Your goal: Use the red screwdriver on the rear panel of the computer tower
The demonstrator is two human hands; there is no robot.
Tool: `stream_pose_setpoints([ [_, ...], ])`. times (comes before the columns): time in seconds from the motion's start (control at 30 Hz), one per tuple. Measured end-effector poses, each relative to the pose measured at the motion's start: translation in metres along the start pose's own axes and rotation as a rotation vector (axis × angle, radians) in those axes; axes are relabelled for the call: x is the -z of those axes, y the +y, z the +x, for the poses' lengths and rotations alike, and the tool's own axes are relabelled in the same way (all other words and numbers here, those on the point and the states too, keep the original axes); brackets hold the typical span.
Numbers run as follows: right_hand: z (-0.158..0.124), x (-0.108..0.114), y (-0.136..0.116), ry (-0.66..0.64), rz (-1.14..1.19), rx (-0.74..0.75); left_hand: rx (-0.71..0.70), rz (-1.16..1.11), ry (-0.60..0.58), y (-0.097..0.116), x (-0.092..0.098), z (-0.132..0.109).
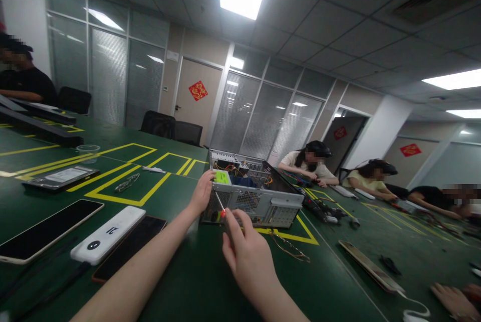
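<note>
An open metal computer case [259, 206] lies on the green table, its near panel facing me and cables showing inside. My right hand [246, 244] is closed round a screwdriver [222, 208] with a red handle, its thin shaft pointing up and left at the panel's left part. Whether the tip touches the panel is too small to tell. My left hand [204, 189] rests against the case's left top corner, beside a part with a yellow-green label [221, 177]. Its fingers lie together at the edge; what they grip, if anything, is hidden.
A white power bank [108, 234], a phone [48, 229] and a hard drive [62, 176] lie at left. Another phone [370, 267] and a black cable bundle [325, 210] are at right. Several people sit around the table; a person's hand [454, 302] shows at bottom right.
</note>
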State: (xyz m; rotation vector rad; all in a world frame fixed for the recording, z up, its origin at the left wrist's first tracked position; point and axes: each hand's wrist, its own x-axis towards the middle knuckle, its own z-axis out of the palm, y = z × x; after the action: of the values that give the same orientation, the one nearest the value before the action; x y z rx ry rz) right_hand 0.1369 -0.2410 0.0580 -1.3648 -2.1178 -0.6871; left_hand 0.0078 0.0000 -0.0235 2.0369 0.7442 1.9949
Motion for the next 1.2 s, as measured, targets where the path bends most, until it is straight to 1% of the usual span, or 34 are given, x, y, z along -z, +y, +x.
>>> stream_pose_setpoints([
  [0.1, -0.001, -0.001, -0.001, 0.022, -0.047, 0.071, 0.004, 0.000, 0.003, 0.000, 0.000, 0.000],
  [0.17, 0.000, 0.002, -0.002, -0.014, -0.056, 0.066, 0.007, 0.000, 0.000, 0.000, 0.000, 0.000],
  [0.33, 0.004, 0.011, -0.005, -0.270, -0.046, -0.102, 0.017, -0.003, -0.012, 0.002, 0.000, 0.000],
  [0.4, 0.006, 0.015, -0.005, -0.325, -0.010, -0.134, 0.020, -0.006, -0.006, 0.001, 0.000, 0.000],
  [0.47, 0.006, 0.020, -0.004, -0.324, 0.042, -0.143, 0.023, -0.007, 0.002, 0.000, 0.000, 0.000],
  [0.57, 0.004, 0.030, -0.003, -0.286, 0.103, -0.175, 0.021, -0.013, 0.000, -0.001, 0.000, 0.000],
  [0.67, 0.004, 0.043, -0.001, -0.269, 0.102, -0.252, 0.011, -0.016, -0.004, -0.001, 0.000, 0.000],
  [0.77, 0.005, 0.051, 0.002, -0.296, 0.067, -0.331, 0.010, -0.014, -0.006, 0.000, 0.001, 0.000],
  [0.9, 0.009, 0.051, 0.005, -0.316, 0.047, -0.372, 0.011, -0.009, -0.006, 0.000, 0.001, -0.001],
  [1.2, 0.014, 0.046, 0.006, -0.339, 0.042, -0.377, 0.016, -0.012, -0.010, 0.001, 0.001, 0.000],
])
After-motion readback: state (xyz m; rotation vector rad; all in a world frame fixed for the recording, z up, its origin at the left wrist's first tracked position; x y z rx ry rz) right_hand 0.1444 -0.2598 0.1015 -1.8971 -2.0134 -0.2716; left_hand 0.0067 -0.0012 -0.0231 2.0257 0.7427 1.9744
